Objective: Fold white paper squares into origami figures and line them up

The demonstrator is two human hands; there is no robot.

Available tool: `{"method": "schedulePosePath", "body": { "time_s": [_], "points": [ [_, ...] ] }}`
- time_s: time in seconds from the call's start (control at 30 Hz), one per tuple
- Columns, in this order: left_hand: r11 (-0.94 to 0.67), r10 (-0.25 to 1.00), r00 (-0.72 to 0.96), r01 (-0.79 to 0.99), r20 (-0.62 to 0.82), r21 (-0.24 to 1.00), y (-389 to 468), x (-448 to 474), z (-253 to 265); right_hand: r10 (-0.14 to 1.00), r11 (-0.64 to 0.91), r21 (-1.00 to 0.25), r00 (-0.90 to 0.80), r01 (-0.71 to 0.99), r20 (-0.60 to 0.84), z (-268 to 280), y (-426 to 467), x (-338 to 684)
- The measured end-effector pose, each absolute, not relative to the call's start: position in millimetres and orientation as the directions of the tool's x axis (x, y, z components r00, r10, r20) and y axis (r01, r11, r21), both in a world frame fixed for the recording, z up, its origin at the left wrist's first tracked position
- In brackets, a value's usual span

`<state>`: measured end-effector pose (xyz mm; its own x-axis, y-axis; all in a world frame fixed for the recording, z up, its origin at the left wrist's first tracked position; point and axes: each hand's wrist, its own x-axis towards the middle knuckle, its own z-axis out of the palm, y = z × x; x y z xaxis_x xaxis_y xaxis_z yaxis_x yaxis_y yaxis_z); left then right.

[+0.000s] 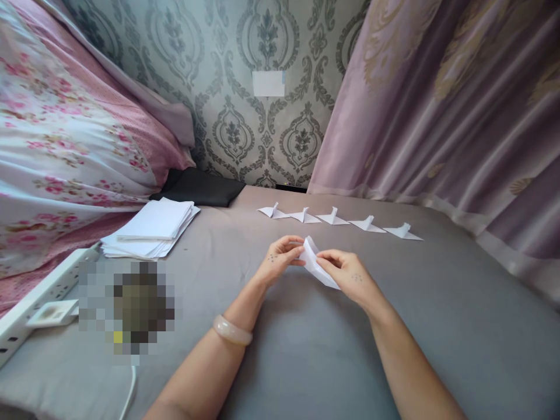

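Between my two hands, above the grey sheet, is a folded piece of white paper [315, 263], slanting down to the right. My left hand [280, 258] pinches its upper left end between thumb and fingers. On the other side, my right hand [343, 269] grips the paper's right edge with thumb and forefinger. Beyond my hands, several folded white paper figures with upright points, such as this one in the middle [333, 217], stand in a row. The creases on the paper's far side are hidden from me.
A stack of white paper [149, 224] lies at the left, before a black flat item [199, 186]. Nearer are a white power strip [48, 297] with a plugged-in charger [52, 313], a white cable [129, 391] and a pixelated patch. Curtains [420, 105] hang at the right.
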<state>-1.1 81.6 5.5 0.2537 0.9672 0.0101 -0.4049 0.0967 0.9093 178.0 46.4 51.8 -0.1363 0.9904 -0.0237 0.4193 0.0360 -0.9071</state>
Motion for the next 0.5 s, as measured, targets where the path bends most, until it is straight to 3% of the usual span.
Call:
{"method": "schedulePosePath", "body": {
  "time_s": [0.13, 0.27, 0.5],
  "points": [
    [0.105, 0.967, 0.254, -0.407, 0.002, 0.907, 80.8, -0.7, 5.8, 0.984, -0.002, -0.904, -0.161, 0.428, -0.079, 56.2, 43.7, 175.0],
    [0.116, 0.97, 0.244, -0.395, -0.018, 0.911, 79.2, 1.7, 8.3, 0.998, -0.013, -0.897, -0.052, 0.442, -0.04, 49.9, 45.0, 171.6],
    [0.112, 0.969, 0.248, -0.381, -0.015, 0.918, 76.4, 6.8, 11.5, 0.997, 0.017, -0.723, 0.041, 0.69, 0.064, 50.4, 37.1, 158.3]
  ]
}}
